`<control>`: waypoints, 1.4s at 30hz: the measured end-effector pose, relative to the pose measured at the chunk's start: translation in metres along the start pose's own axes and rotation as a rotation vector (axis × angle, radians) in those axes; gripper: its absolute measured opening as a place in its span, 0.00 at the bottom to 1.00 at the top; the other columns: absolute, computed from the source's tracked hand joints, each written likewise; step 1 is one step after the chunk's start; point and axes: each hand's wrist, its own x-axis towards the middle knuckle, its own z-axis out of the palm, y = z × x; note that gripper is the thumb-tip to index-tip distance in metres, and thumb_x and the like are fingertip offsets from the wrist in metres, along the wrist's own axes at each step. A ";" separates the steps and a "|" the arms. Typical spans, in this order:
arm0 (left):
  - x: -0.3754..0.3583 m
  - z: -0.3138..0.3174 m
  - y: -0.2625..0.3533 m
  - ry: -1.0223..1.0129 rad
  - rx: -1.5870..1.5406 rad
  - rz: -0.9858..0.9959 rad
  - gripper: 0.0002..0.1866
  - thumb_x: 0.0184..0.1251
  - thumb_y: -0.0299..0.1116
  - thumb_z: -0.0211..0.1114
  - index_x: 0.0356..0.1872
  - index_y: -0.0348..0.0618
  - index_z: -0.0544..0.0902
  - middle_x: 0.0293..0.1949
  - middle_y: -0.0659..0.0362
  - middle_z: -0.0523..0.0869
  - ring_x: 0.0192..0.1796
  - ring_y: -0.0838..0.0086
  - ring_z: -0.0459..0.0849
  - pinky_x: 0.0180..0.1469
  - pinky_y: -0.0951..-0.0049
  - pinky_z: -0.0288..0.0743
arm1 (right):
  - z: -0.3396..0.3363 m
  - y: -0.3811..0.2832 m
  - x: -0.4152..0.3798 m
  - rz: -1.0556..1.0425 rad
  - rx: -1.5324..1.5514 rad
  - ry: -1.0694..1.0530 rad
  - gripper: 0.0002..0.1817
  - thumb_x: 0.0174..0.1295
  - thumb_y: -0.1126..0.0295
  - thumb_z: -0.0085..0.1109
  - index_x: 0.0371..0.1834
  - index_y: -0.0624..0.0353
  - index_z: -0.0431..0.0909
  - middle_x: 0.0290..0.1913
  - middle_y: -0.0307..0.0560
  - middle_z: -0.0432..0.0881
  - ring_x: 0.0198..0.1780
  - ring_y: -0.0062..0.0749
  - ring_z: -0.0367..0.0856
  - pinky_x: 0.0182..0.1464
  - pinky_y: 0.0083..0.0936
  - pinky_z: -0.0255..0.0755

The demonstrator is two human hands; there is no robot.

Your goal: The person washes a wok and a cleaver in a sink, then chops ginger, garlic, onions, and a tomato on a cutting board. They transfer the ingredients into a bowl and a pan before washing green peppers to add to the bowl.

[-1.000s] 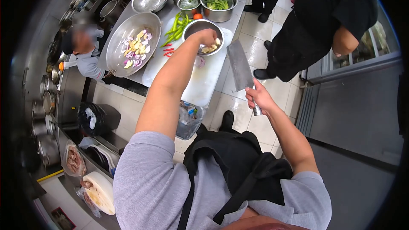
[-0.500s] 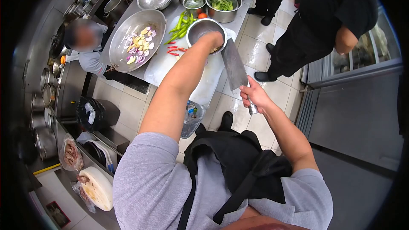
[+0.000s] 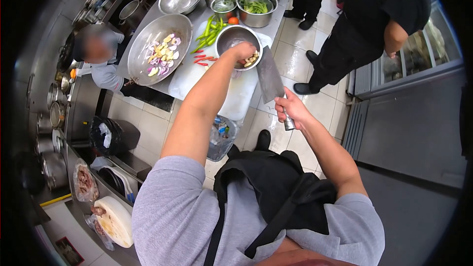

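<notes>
Clasping heavy-looking steel cleaver (image 3: 270, 76) by handle (image 3: 289, 124): our right hand (image 3: 291, 107). Left hand (image 3: 244, 50): in round steel bowl (image 3: 230, 34), far edge of white board (image 3: 196, 86); grip unclear.

Decent room over the near end of the cutting board (image 3: 235, 96), between the left forearm (image 3: 198, 102) and the cleaver (image 3: 270, 76). Farther up was kinda tight: steel bowl (image 3: 228, 37), green chillies (image 3: 212, 32) and big pan (image 3: 148, 32) leftward, metal tubs (image 3: 256, 19) beyond.
</notes>
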 end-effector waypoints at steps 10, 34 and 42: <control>0.001 0.019 -0.007 0.237 0.037 0.095 0.29 0.75 0.52 0.55 0.58 0.31 0.78 0.56 0.39 0.83 0.56 0.50 0.84 0.59 0.55 0.78 | 0.012 0.007 0.000 0.006 0.185 -0.024 0.13 0.73 0.74 0.51 0.54 0.48 0.59 0.25 0.37 0.68 0.18 0.21 0.65 0.21 0.26 0.65; -0.067 0.012 0.005 0.732 0.323 0.352 0.23 0.70 0.56 0.64 0.39 0.43 0.82 0.34 0.42 0.88 0.40 0.45 0.88 0.43 0.48 0.79 | 0.018 0.020 -0.010 -0.007 0.237 0.024 0.14 0.74 0.73 0.51 0.58 0.47 0.64 0.25 0.36 0.68 0.19 0.20 0.65 0.23 0.26 0.66; -0.166 0.037 -0.079 0.623 0.446 0.188 0.19 0.66 0.51 0.69 0.34 0.44 0.82 0.31 0.47 0.88 0.36 0.49 0.87 0.41 0.51 0.79 | -0.012 0.025 -0.047 0.013 0.115 0.053 0.17 0.74 0.72 0.50 0.63 0.48 0.64 0.24 0.35 0.67 0.16 0.19 0.62 0.22 0.25 0.65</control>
